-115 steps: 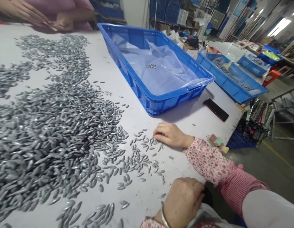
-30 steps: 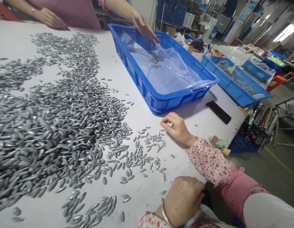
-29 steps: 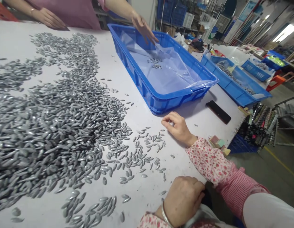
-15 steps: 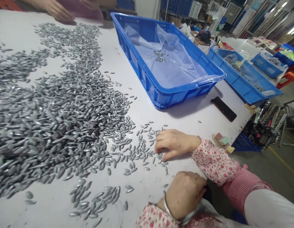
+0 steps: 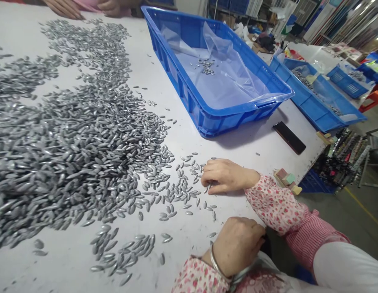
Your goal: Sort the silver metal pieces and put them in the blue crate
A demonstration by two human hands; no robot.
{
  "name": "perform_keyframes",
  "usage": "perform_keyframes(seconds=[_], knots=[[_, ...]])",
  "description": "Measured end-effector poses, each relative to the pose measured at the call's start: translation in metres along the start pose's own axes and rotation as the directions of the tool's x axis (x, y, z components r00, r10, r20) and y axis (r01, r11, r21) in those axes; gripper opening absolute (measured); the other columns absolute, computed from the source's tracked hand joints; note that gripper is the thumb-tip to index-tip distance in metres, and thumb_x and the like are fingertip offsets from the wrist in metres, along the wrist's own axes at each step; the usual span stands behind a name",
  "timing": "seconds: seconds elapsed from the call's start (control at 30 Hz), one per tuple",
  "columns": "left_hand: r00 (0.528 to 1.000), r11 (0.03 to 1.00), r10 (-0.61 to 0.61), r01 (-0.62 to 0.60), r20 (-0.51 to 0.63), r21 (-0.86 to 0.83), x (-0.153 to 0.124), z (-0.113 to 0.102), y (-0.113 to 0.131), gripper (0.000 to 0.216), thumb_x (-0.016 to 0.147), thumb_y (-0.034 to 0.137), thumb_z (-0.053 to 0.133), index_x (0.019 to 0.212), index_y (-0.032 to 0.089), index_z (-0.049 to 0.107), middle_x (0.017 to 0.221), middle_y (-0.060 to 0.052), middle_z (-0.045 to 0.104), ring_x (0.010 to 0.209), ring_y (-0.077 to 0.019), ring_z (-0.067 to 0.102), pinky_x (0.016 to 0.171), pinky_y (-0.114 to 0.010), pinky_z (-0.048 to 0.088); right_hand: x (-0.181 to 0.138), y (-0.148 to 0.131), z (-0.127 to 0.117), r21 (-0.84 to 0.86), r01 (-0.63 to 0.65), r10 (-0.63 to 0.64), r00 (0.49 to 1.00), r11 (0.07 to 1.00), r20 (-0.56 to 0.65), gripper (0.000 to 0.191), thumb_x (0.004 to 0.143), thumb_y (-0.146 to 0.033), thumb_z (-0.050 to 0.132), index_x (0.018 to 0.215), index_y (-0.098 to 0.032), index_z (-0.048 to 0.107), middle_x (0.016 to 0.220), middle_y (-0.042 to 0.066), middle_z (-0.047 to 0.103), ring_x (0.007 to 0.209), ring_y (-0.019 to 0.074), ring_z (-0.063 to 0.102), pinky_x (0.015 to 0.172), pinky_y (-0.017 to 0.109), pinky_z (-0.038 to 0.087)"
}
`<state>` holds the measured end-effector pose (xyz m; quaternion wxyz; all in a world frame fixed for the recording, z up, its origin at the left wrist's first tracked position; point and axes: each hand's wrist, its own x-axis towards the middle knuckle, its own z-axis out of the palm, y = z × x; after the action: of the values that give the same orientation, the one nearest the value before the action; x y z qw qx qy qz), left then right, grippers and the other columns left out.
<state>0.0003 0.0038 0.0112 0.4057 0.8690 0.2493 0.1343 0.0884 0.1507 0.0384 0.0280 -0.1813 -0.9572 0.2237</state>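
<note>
Right hand (image 5: 227, 176) on the tabletop (image 5: 256, 162), just below the blue crate (image 5: 213, 122), fingers (image 5: 210, 173) loosely curled among silver seed-shaped pieces (image 5: 184, 189); can't tell if pinching any. Left hand (image 5: 237, 246) clenched nearer the tabletop edge, further below the crate; contents hidden. Most pieces heaped left of the crate, small cluster inside.

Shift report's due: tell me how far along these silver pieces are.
Early, by the look of it. Done: only a small cluster lies in the bag-lined blue crate. In hand: the right hand rests among strays beside the heap. Left: the large heap of silver seed-shaped pieces.
</note>
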Motion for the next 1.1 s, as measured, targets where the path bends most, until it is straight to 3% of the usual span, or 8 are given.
perform_keyframes(seconds=[0.33, 0.53, 0.63, 0.83, 1.1], knots=[[1.000, 1.000, -0.008, 0.008, 0.001, 0.010, 0.000, 0.001, 0.000, 0.007, 0.092, 0.024, 0.061, 0.087, 0.019, 0.062, 0.085, 0.000, 0.068, 0.077, -0.0172, 0.064, 0.067, -0.025, 0.044, -0.008, 0.005, -0.011, 0.112, -0.036, 0.037, 0.999, 0.993, -0.013, 0.009, 0.088, -0.026, 0.066, 0.087, -0.018, 0.062, 0.079, 0.000, 0.059, 0.081, 0.0163, 0.049, 0.078, 0.029, 0.038], [1.000, 1.000, -0.014, 0.014, 0.003, 0.012, 0.000, 0.002, -0.001, 0.009, 0.091, 0.025, 0.062, 0.086, 0.019, 0.062, 0.084, 0.000, 0.068, 0.077, -0.0171, 0.063, 0.067, -0.025, 0.044, 0.002, -0.002, 0.006, -0.039, 0.034, -0.035, 0.999, 0.999, -0.026, 0.020, 0.096, -0.031, 0.056, 0.085, -0.017, 0.064, 0.082, 0.003, 0.061, 0.082, 0.0176, 0.049, 0.079, 0.031, 0.037], [1.000, 1.000, -0.008, 0.008, 0.001, 0.008, 0.000, 0.001, -0.001, 0.009, 0.091, 0.024, 0.062, 0.084, 0.018, 0.061, 0.084, 0.000, 0.068, 0.077, -0.0170, 0.063, 0.066, -0.025, 0.044, 0.005, -0.005, 0.009, -0.072, -0.048, 0.042, 0.996, 0.996, -0.081, 0.022, 0.098, -0.029, 0.052, 0.084, -0.017, 0.064, 0.081, 0.004, 0.062, 0.079, 0.0174, 0.049, 0.078, 0.031, 0.036], [1.000, 1.000, -0.001, 0.001, -0.012, 0.008, -0.001, 0.003, -0.001, 0.008, 0.092, 0.023, 0.061, 0.085, 0.019, 0.060, 0.084, 0.000, 0.067, 0.077, -0.0165, 0.063, 0.066, -0.025, 0.044, -0.003, 0.004, -0.006, 0.087, -0.203, 0.219, 0.933, 0.975, -0.286, 0.015, 0.094, -0.023, 0.056, 0.083, -0.015, 0.062, 0.082, 0.004, 0.064, 0.080, 0.0161, 0.052, 0.077, 0.029, 0.039], [1.000, 1.000, -0.001, 0.001, -0.014, 0.008, -0.001, 0.004, -0.001, 0.006, 0.092, 0.024, 0.062, 0.087, 0.020, 0.061, 0.084, 0.001, 0.067, 0.076, -0.0169, 0.062, 0.067, -0.026, 0.044, -0.012, 0.011, -0.018, 0.126, -0.128, 0.141, 0.985, 0.984, -0.097, 0.006, 0.087, -0.019, 0.066, 0.081, -0.017, 0.067, 0.076, 0.000, 0.059, 0.079, 0.0147, 0.052, 0.075, 0.027, 0.039]])
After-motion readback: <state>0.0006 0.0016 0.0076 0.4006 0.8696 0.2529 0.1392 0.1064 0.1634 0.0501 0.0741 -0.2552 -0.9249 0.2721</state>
